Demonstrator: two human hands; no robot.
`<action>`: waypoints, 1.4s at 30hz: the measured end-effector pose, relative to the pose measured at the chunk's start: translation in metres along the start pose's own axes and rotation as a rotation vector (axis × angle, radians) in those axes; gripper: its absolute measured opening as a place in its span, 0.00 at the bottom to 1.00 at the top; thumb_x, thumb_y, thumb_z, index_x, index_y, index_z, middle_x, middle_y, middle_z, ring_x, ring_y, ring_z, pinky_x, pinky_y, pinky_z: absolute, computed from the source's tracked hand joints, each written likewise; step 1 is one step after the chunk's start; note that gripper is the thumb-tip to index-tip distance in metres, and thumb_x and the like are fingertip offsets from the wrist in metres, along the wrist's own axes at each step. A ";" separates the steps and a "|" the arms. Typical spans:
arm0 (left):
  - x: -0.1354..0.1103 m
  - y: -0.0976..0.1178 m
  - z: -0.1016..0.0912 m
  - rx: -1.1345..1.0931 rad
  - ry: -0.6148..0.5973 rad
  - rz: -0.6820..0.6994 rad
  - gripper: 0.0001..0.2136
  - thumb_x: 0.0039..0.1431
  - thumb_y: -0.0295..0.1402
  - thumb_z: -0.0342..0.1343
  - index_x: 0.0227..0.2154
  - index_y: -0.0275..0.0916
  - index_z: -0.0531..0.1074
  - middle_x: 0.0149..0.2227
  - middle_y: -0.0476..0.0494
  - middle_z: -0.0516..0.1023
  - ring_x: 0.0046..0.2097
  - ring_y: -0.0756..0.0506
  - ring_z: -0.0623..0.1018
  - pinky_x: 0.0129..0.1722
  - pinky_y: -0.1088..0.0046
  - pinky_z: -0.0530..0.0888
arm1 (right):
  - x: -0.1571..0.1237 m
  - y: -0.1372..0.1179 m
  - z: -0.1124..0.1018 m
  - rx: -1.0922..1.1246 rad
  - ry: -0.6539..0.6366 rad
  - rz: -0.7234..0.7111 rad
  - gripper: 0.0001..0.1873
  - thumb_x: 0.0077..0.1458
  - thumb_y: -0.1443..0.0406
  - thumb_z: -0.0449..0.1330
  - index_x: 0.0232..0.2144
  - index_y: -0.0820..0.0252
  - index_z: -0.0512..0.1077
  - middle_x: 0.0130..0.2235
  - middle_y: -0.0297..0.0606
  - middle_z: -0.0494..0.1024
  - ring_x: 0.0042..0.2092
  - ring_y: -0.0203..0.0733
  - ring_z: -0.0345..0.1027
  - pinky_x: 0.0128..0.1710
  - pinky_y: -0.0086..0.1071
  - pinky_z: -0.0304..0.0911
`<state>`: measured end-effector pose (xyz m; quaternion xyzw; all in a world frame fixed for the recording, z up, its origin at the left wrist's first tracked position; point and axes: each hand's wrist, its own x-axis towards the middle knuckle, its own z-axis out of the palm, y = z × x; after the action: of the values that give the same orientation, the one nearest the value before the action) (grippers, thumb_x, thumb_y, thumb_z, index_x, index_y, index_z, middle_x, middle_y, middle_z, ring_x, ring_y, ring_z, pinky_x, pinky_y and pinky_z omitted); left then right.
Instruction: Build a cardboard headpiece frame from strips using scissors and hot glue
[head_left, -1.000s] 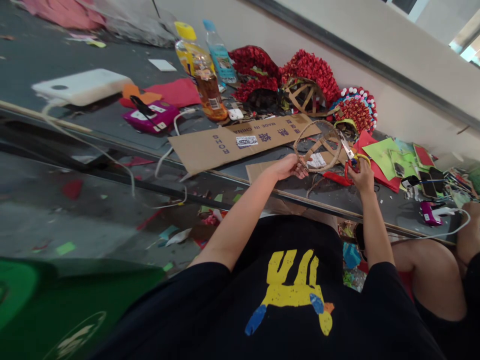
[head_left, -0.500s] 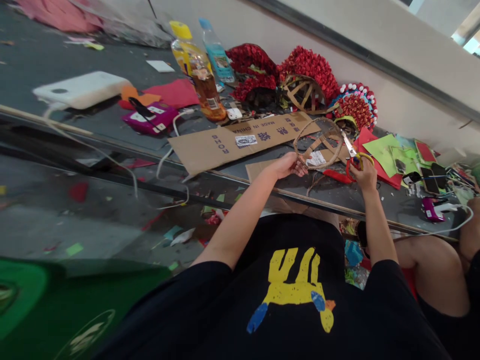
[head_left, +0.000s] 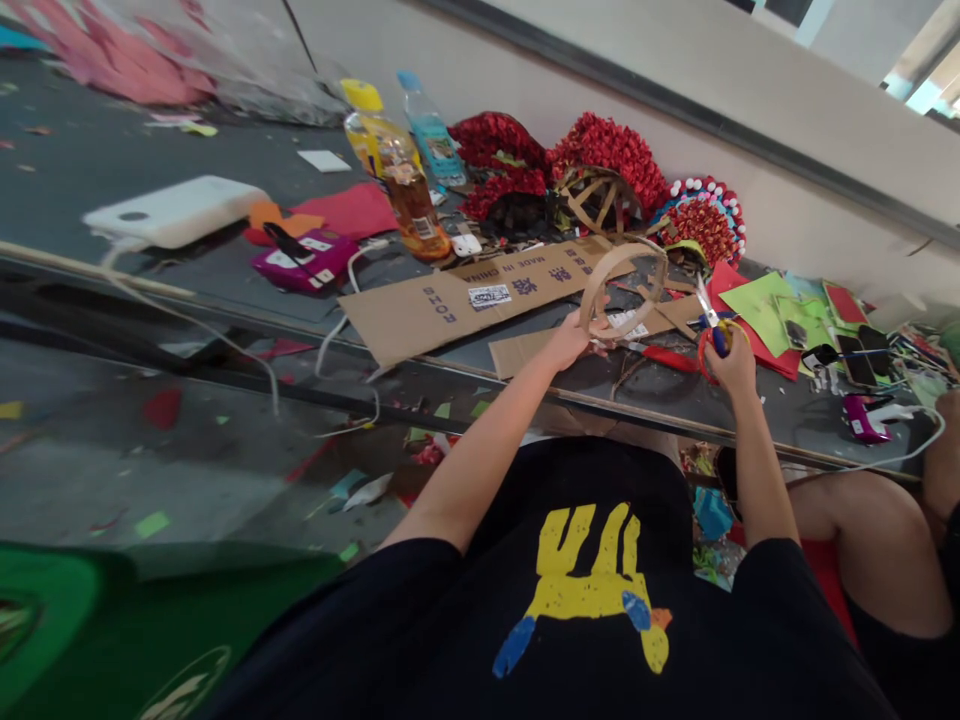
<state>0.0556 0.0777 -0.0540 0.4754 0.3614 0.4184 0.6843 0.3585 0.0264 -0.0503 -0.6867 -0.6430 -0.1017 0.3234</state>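
While the left hand (head_left: 568,342) holds up a cardboard ring (head_left: 597,285), the right hand (head_left: 735,362) carries a pair of scissors (head_left: 707,310) just beside it. Hours are counted from the ring as centre, 12 o'clock at the top of the view.

Item: cardboard ring, one, tan, tilted, above the table (head_left: 255,150). Left fingers clamped on its rim at 8 o'clock.

Item: scissors, one pair, red, yellow and blue handles, at 3 to 4 o'clock. Right fingers closed about the handles; blades pointing toward the top of the view, apart from the ring; whether the blades are parted, cannot tell.

Nearby: red-handled tool (head_left: 671,358), 5 o'clock, lying flat. Cardboard strip (head_left: 420,318), printed "MADE IN CHINA", 9 o'clock. Green paper (head_left: 759,303) over red paper (head_left: 780,357), 3 o'clock.

Further out: red frilled headpiece (head_left: 611,150) with a cardboard lattice inside, 12 o'clock; second red frilled piece (head_left: 495,142), 10 o'clock; round piece edged with white balls (head_left: 709,222), 2 o'clock. Bottle of amber liquid (head_left: 415,205) and blue-capped bottle (head_left: 436,140), both upright, 10 o'clock. Purple device (head_left: 319,262) and white device (head_left: 176,212), 9 o'clock; smaller purple device (head_left: 866,418), 4 o'clock.

Below table level: green bin (head_left: 187,600), 8 o'clock; another person's knee (head_left: 892,530), 4 o'clock.
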 end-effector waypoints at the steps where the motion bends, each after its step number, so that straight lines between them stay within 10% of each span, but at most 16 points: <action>1: 0.000 -0.002 0.000 0.001 0.004 0.031 0.33 0.55 0.32 0.56 0.63 0.41 0.53 0.29 0.49 0.77 0.28 0.50 0.77 0.24 0.80 0.72 | -0.002 0.000 -0.001 -0.036 -0.024 -0.023 0.27 0.49 0.52 0.59 0.46 0.63 0.68 0.43 0.50 0.77 0.43 0.50 0.70 0.42 0.42 0.66; 8: 0.003 -0.015 -0.006 0.079 0.057 0.190 0.29 0.56 0.39 0.55 0.61 0.43 0.58 0.40 0.46 0.78 0.36 0.50 0.78 0.32 0.79 0.73 | -0.015 -0.002 -0.002 -0.078 0.028 -0.026 0.28 0.49 0.51 0.59 0.46 0.65 0.68 0.41 0.50 0.76 0.41 0.51 0.70 0.42 0.44 0.66; 22: 0.007 -0.007 -0.021 0.713 0.737 0.482 0.19 0.60 0.34 0.52 0.52 0.31 0.66 0.60 0.27 0.63 0.64 0.37 0.61 0.64 0.59 0.57 | -0.036 -0.005 -0.017 -0.194 0.298 -0.163 0.26 0.46 0.46 0.61 0.39 0.59 0.68 0.34 0.45 0.74 0.39 0.54 0.71 0.42 0.48 0.66; 27: -0.025 0.007 0.011 0.860 0.392 0.904 0.16 0.61 0.41 0.51 0.47 0.39 0.71 0.57 0.35 0.68 0.62 0.38 0.65 0.63 0.53 0.58 | -0.040 -0.016 -0.016 -0.195 0.236 -0.237 0.26 0.46 0.46 0.60 0.38 0.59 0.69 0.33 0.44 0.74 0.38 0.52 0.71 0.41 0.46 0.66; 32: -0.037 0.029 0.032 0.893 0.032 0.863 0.12 0.57 0.42 0.58 0.40 0.42 0.76 0.51 0.37 0.73 0.57 0.38 0.70 0.61 0.53 0.61 | -0.042 -0.031 -0.014 -0.192 0.123 -0.259 0.24 0.48 0.48 0.59 0.40 0.59 0.70 0.33 0.44 0.74 0.39 0.51 0.70 0.42 0.44 0.65; 37: -0.035 0.037 0.029 0.934 -0.065 0.827 0.09 0.59 0.39 0.56 0.38 0.43 0.77 0.45 0.40 0.77 0.53 0.41 0.73 0.58 0.54 0.63 | -0.045 -0.033 -0.011 -0.201 0.082 -0.287 0.24 0.50 0.49 0.58 0.40 0.61 0.71 0.34 0.46 0.75 0.39 0.51 0.70 0.41 0.43 0.65; 42: -0.024 0.028 0.025 0.973 0.150 1.030 0.12 0.63 0.40 0.51 0.34 0.40 0.76 0.39 0.41 0.79 0.45 0.44 0.76 0.50 0.61 0.69 | -0.049 -0.033 -0.009 -0.224 0.102 -0.341 0.23 0.52 0.49 0.58 0.41 0.62 0.71 0.34 0.45 0.75 0.39 0.49 0.70 0.41 0.40 0.65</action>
<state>0.0619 0.0521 -0.0177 0.8072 0.2826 0.5115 0.0832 0.3220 -0.0203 -0.0604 -0.5936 -0.7173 -0.2605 0.2552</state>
